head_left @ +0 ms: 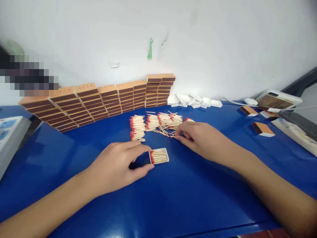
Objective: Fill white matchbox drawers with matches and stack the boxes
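Tray (167,155) of matches (158,157), one: lying on the bench (158,205), long axis running crosswise. I'm pinching its left end with the nearer left hand (119,165); right hand (196,136) curling at loose matches (151,123), hold unclear.

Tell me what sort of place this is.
Probably a small hand-packing workspace; I can't tell whether in a home or a workshop. The signs are the stacked matchboxes, the heaps of loose red-tipped matches, and the small white tray of matches at the left hand.
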`<action>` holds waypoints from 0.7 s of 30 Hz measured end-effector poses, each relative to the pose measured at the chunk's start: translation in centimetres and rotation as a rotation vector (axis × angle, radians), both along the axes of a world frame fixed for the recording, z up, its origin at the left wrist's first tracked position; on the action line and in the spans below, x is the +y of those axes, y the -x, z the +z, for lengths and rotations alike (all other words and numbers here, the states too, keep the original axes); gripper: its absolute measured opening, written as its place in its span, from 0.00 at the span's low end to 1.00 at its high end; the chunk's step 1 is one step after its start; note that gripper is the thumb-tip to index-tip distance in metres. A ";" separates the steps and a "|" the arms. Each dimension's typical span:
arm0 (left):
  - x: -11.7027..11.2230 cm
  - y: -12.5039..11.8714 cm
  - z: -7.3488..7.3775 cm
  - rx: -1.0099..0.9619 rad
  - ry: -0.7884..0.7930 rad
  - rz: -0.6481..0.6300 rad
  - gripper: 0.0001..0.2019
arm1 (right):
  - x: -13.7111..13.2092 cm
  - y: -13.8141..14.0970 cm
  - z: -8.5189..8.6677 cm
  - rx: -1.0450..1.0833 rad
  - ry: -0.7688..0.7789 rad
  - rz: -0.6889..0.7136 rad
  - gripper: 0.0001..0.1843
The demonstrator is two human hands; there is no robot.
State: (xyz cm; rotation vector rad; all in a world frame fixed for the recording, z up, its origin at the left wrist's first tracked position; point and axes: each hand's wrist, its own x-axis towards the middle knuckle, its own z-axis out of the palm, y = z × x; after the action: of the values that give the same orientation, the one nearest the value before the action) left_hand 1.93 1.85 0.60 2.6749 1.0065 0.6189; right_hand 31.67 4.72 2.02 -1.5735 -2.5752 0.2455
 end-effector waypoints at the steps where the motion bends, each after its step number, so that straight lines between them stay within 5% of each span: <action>1: 0.0 0.0 0.0 0.001 0.001 0.001 0.13 | 0.0 -0.1 -0.1 -0.004 0.005 0.009 0.08; 13: -0.1 0.0 0.0 -0.007 0.005 0.023 0.12 | -1.7 1.2 1.5 0.361 0.050 0.029 0.10; 21: 0.0 -0.1 0.0 -0.014 0.004 0.015 0.12 | -3.5 4.0 0.1 0.296 -0.035 0.190 0.05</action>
State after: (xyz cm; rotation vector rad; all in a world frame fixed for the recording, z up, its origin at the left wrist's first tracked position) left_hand 2.01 1.83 0.56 2.6577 1.0242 0.6370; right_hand 27.64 1.21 2.16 -1.1781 -2.4777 0.4140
